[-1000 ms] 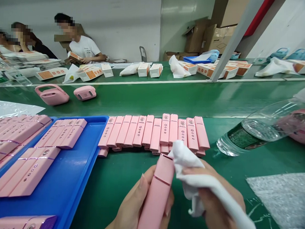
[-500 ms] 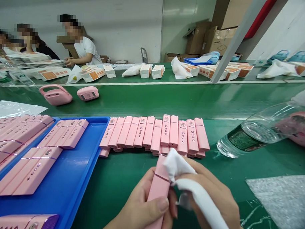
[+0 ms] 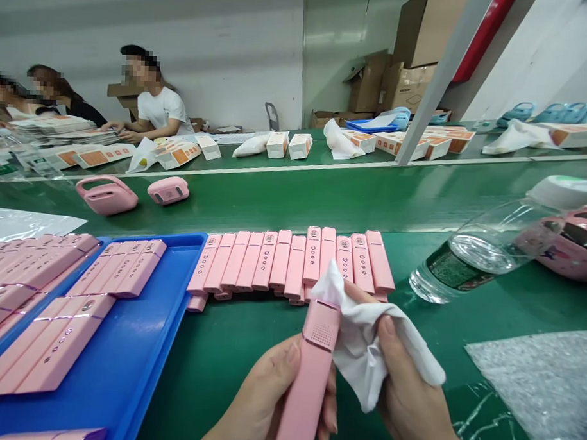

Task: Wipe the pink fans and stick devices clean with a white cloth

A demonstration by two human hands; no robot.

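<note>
My left hand [image 3: 268, 399] is shut around a slim pink plastic device [image 3: 312, 375], which stands tilted with its perforated end up. My right hand [image 3: 412, 394] holds a crumpled white cloth [image 3: 361, 331] and presses it against the right side of that end. A row of similar pink devices [image 3: 292, 265] lies side by side on the green bench just beyond my hands, some overlapping others. None of them touches my hands.
A blue tray [image 3: 148, 247] with pink devices sits to the left. A water bottle [image 3: 485, 252] lies to the right, beside a grey foam sheet [image 3: 533, 382]. Across the belt, a co-worker [image 3: 155, 106] sits among white boxes.
The device's perforated end now shows, with the cloth bunched at its right side rather than over its top. My right hand has moved slightly, and the view has shifted a little.
</note>
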